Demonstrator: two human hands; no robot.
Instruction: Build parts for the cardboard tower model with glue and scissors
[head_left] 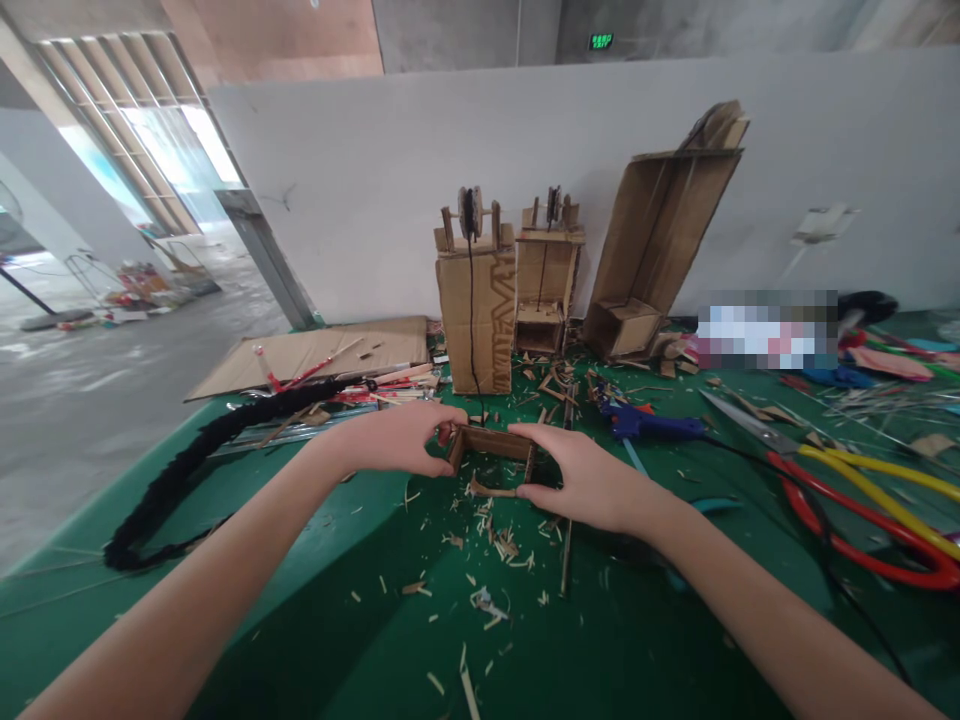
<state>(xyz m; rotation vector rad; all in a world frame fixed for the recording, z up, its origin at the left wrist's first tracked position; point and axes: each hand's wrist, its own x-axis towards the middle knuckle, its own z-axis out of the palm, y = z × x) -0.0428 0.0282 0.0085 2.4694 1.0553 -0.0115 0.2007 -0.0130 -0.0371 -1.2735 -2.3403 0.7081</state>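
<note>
Between my two hands is a small open cardboard box frame (495, 442). My left hand (412, 438) grips its left side, thumb in front and fingers behind. On the right side, my right hand (574, 472) pinches the frame between thumb and fingers. A cardboard strip (491, 490) shows low at the frame's front, near my right hand. Just behind stands a tall cardboard box (476, 310) with a spool (470, 212) on top, and a black cord (472, 320) hangs from the spool toward the small frame. Whether the cord is tied to the frame I cannot tell.
Cardboard scraps (502, 540) litter the green table (337, 620). To the right lie a blue glue gun (652, 424), red-handled scissors (847, 530) and yellow handles (877, 470). Two more cardboard structures, one tall (660, 230), stand by the white wall. Black fuzzy material (172, 480) lies left.
</note>
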